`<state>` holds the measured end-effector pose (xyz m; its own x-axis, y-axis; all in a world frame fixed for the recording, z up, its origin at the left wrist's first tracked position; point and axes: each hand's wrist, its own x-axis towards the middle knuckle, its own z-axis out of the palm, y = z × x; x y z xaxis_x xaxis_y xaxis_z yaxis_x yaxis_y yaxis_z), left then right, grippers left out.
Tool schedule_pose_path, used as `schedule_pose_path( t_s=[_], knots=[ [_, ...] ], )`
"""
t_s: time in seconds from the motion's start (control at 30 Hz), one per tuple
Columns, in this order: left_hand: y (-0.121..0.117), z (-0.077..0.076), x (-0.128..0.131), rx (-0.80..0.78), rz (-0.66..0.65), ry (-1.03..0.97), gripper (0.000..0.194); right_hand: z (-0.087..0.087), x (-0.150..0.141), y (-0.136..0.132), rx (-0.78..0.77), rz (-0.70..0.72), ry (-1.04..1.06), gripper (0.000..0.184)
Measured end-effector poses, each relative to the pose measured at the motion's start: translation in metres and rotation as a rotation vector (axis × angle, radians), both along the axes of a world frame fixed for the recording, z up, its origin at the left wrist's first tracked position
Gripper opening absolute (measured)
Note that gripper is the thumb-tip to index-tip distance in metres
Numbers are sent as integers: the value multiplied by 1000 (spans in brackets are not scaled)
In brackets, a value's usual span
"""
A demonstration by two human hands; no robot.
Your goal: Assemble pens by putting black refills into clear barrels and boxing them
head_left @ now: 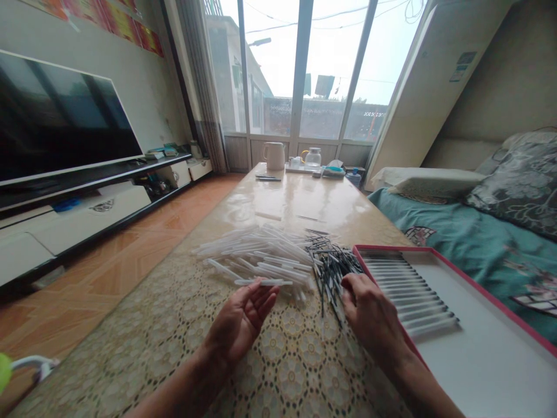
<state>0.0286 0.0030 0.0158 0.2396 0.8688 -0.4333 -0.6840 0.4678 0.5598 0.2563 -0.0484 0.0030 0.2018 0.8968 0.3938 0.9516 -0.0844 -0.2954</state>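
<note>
In the head view, the left hand (243, 319) is turned palm up at about 7 o'clock from the middle of the view, its fingers loosely curled, with a white tube (263, 283) held crosswise at the thumb and fingertips. The right hand (369, 313) is at about 4 o'clock, back upward and fingers bent in at the near right edge of a pile of dark sticks (333, 267); whether it has hold of one cannot be told. From the left hand, a heap of white tubes (261, 249) spreads at 12 to 1 o'clock, and the dark pile is at 2 o'clock, just beside the heap. From the right hand, a shallow box (487, 354) with a red rim extends from 1 to 4 o'clock; inside, at its far left, a row of filled tubes (413, 290) lies side by side, with dark ends pointing right. Everything so far is on or above a table (165, 325) with a flower pattern. Toward 12 o'clock, at its far end, stand a pitcher (274, 155) and, right of it, a glass pot (313, 158). A television (65, 122) is between 9 and 10 o'clock, and a sofa (444, 232) with a green cover at 3 o'clock.
</note>
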Motion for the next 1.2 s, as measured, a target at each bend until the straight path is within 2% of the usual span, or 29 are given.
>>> schedule_pose_path(
  t_s=[0.1,0.27,0.37,0.47,0.53,0.6,0.73,0.83,0.93,1.2],
  knots=[
    [0,2,0,-5,12,6,18,-2,9,1,-100,-49,-189,12],
    [-4,-1,1,46,-26,42,11,-6,11,1,-170,-67,-264,11],
    [-5,-5,1,81,-65,70,7,-9,13,3,-147,-55,-281,10],
    [-5,-8,1,104,-98,101,8,-9,15,4,-53,-23,-256,7],
    [-4,-10,1,117,-109,131,10,-6,11,3,41,28,-138,5],
    [-4,-11,1,127,-111,158,13,0,2,2,93,115,80,6],
    [-3,-13,3,135,-131,178,15,6,-24,-4,36,313,578,7],
    [-4,-14,4,143,-158,174,14,4,-41,-7,-7,425,812,10],
    [-6,-15,4,153,-186,157,14,1,-48,-7,-31,455,892,11],
    [-8,-12,6,174,-247,140,13,-2,-49,-9,-26,439,897,11]
  ],
)
